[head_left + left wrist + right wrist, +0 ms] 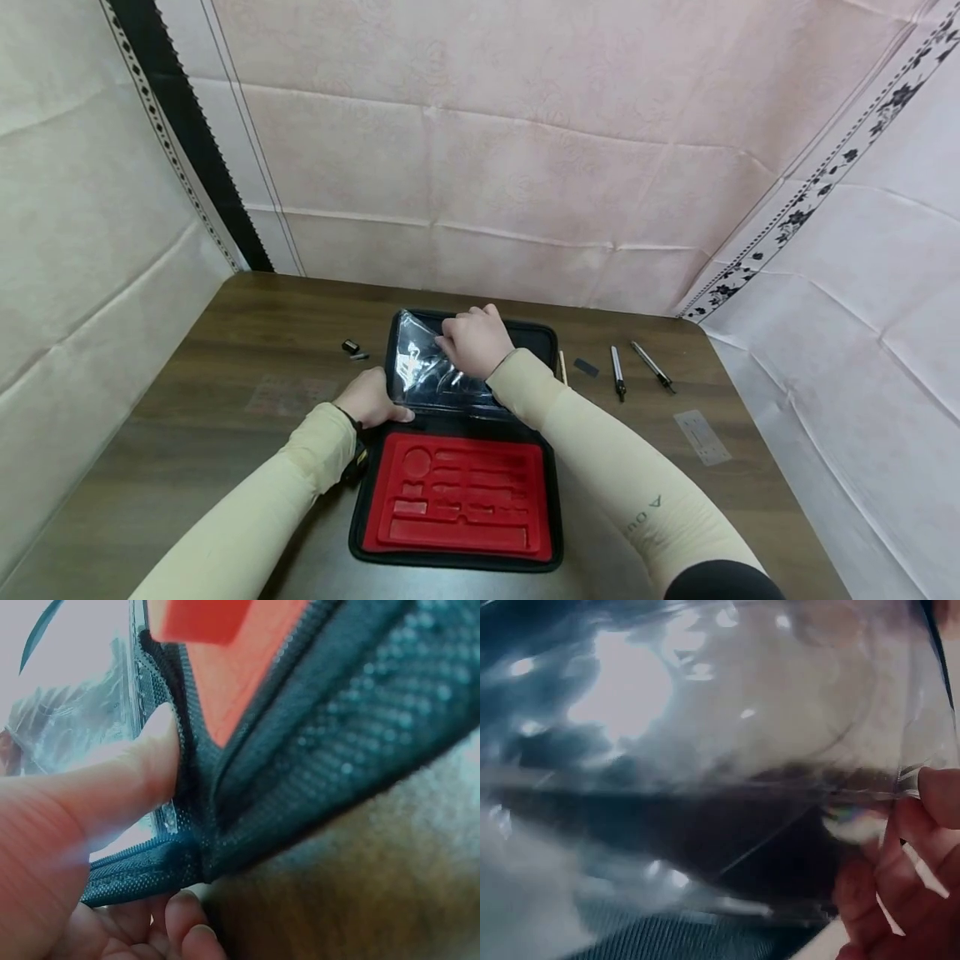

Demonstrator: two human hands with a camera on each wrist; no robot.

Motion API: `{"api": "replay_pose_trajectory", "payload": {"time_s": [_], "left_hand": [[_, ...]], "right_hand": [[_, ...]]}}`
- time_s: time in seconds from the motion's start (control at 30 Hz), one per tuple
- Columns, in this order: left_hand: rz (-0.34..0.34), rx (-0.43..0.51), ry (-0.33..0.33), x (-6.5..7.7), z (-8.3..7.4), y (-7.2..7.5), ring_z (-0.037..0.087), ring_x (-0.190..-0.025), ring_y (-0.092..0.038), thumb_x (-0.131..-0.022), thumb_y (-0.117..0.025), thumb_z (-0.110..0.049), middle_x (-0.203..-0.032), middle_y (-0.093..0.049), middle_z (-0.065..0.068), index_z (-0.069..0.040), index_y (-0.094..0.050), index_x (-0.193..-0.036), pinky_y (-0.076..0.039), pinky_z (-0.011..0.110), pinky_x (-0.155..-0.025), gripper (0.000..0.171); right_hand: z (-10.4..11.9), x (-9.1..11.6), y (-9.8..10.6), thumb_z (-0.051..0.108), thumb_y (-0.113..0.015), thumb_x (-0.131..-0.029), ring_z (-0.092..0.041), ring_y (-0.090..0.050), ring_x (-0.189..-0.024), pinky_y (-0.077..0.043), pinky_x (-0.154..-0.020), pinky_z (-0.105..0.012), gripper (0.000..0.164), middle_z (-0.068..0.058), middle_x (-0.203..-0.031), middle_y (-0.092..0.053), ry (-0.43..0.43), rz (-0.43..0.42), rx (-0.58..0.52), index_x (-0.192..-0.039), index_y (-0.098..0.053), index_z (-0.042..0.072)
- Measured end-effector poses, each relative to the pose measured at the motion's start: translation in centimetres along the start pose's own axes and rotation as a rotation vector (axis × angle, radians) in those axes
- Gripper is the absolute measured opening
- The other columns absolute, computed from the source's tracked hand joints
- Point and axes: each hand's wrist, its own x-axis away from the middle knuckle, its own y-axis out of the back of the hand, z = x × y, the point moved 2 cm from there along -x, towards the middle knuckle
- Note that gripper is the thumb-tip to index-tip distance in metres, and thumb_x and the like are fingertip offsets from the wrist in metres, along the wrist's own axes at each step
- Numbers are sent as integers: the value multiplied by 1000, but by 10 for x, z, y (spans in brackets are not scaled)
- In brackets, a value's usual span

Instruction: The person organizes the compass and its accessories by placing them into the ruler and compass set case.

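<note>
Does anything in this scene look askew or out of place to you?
Yes: the clear plastic sheet in the black case's lid looks askew, creased and pinched by the right hand instead of lying flat.

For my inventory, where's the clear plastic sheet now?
Head view, below centre: the sheet lies over the far half of the black fabric case, its edge pinched by the right hand.

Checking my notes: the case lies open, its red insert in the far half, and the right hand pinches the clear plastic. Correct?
Not quite: the head view shows the red insert in the near half of the case. The case does lie open, and the right hand does pinch the clear plastic.
</note>
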Motion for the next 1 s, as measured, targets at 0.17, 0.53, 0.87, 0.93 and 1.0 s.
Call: {"api": "replay_pose_trajectory", "payload": {"time_s": [0.17, 0.53, 0.87, 0.93, 1.0], "left_hand": [[-7, -6, 5, 1, 3, 0, 26, -83, -56, -71, -88, -28, -94, -61, 15, 7, -57, -108, -47, 43, -79, 60], [-34, -2, -10, 0, -1, -2, 26, -85, -57, -70, -88, -29, -97, -61, 16, 7, -57, -110, -47, 43, -81, 62], [-24, -17, -40, 0, -2, -2, 27, -86, -57, -70, -88, -31, -98, -61, 17, 8, -56, -112, -47, 45, -82, 66], [-21, -21, -45, -1, 2, -5, 27, -84, -57, -69, -88, -31, -97, -61, 17, 9, -56, -112, -47, 44, -80, 67], [-23, -31, -62, -1, 3, -7, 27, -83, -57, -69, -88, -31, -95, -61, 16, 9, -56, -111, -48, 44, -79, 66]], "right_hand": [[6, -8, -4, 39, -62, -95, -13, -51, -74, -31, -74, -34, 22, 10, -71, -60, -109, -9, -261, -88, -71, 20], [12, -5, -4, 35, -66, -93, -16, -43, -78, -28, -73, -35, 21, 7, -73, -57, -196, -28, -219, -77, -68, 21], [13, 7, -11, 32, -66, -93, -16, -41, -75, -28, -73, -35, 19, 7, -74, -57, -174, -101, -178, -78, -69, 21], [14, 13, -14, 32, -64, -94, -16, -42, -78, -29, -74, -35, 17, 7, -79, -60, -154, -117, -171, -85, -73, 21], [13, 23, -18, 32, -62, -95, -16, -43, -84, -29, -77, -36, 18, 6, -89, -65, -134, -129, -185, -97, -76, 20]]}}
